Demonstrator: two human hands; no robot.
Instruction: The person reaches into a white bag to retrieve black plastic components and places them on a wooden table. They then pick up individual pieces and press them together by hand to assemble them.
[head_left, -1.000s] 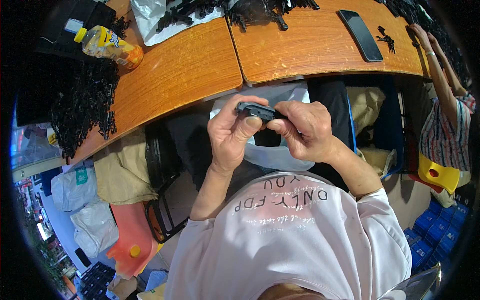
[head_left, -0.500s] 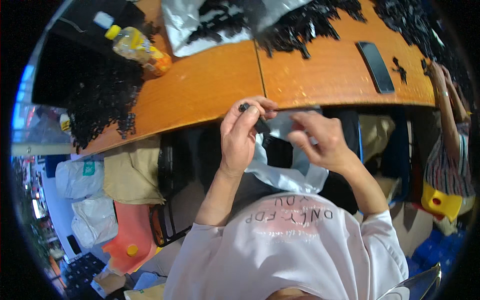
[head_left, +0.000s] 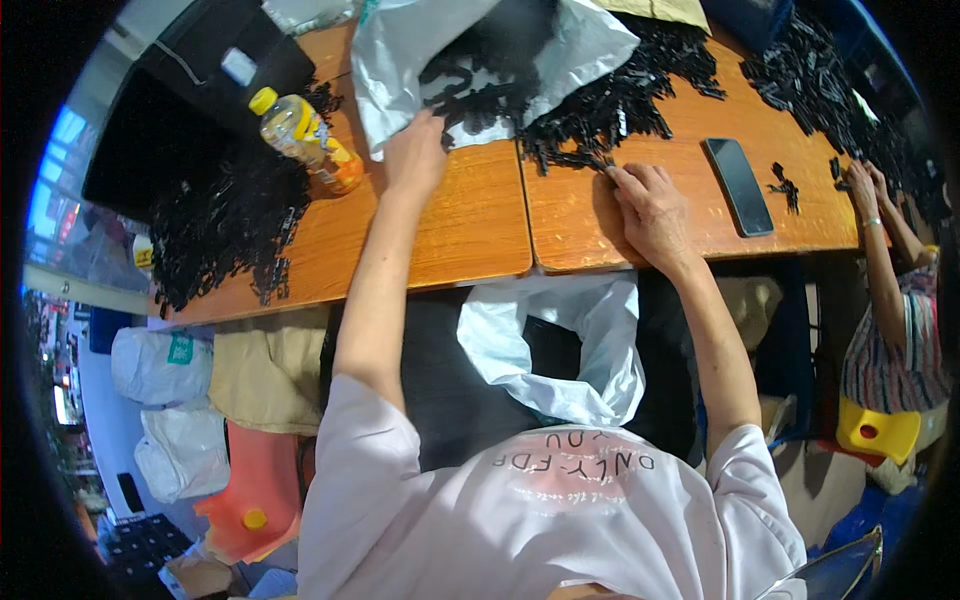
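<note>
White sacks [head_left: 162,365]: two of them, slumped one above the other, below the table [head_left: 450,215], with a brown cloth [head_left: 265,375] just beside.
Left pile [head_left: 215,235]: a dark heap of black pieces, sprawling over the table's left end.
Bottle [head_left: 308,140]: yellow cap, orange low on its side, between that heap and the outstretched arm.
Left hand [head_left: 415,150]: way out front, right at the mouth of the bag [head_left: 390,65]! Fingertips reach the black parts [head_left: 480,105] lying in it; fingers bent, but whether they pinch one, can't tell.
Lower bag [head_left: 482,335]: pale, mouth gaping, below the table's near edge, between the forearms.
Middle pile [head_left: 600,110]: more black parts, heaped right beside the bag.
Right hand [head_left: 655,210]: here at that heap's near edge, fingers curled, tips up against a part; clasped or merely touching, can't tell.
Phone [head_left: 738,187]: dark screen, near the right hand.
Small cluster [head_left: 786,187]: a few black bits, just right of the phone.
Co-worker's hands [head_left: 868,190]: close together at the far end, beside the far pile [head_left: 800,80].
</note>
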